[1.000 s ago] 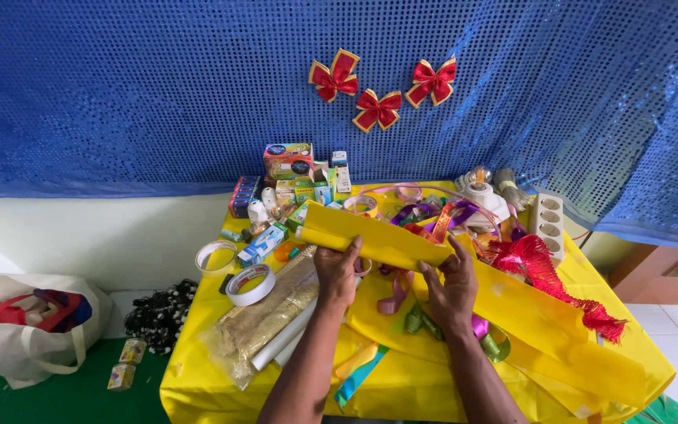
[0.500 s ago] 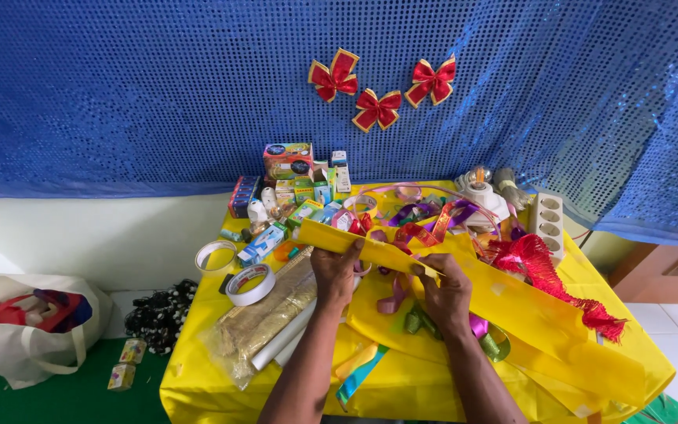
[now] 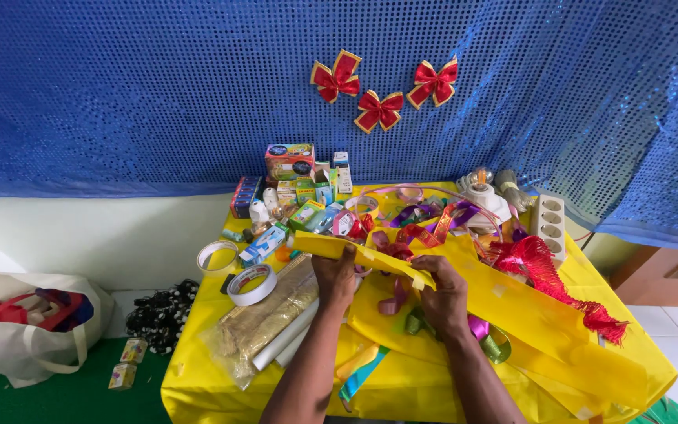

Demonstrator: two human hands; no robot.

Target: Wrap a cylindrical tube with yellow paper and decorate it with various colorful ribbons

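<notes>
Both my hands hold a long yellow paper strip (image 3: 370, 257) over a table covered in yellow cloth (image 3: 198, 377). My left hand (image 3: 337, 276) pinches the strip near its left end. My right hand (image 3: 445, 292) grips the right part of the folded strip, where it runs into a wide yellow sheet (image 3: 543, 314). Under and around the hands lie loose ribbons in red, purple, green and pink (image 3: 402, 235). A red tinsel garland (image 3: 547, 275) lies to the right of my right hand.
Two tape rolls (image 3: 251, 283) and rolled paper in clear wrap (image 3: 264, 326) lie left of my hands. Small boxes and bottles (image 3: 292, 169) crowd the table's back, a white power strip (image 3: 549, 221) at right. Three red bows (image 3: 378, 110) hang on the blue sequin curtain. A white bag (image 3: 25, 330) sits on the floor.
The yellow strip has been folded narrower and lowered toward the table; both hands have drawn slightly closer together along it.
</notes>
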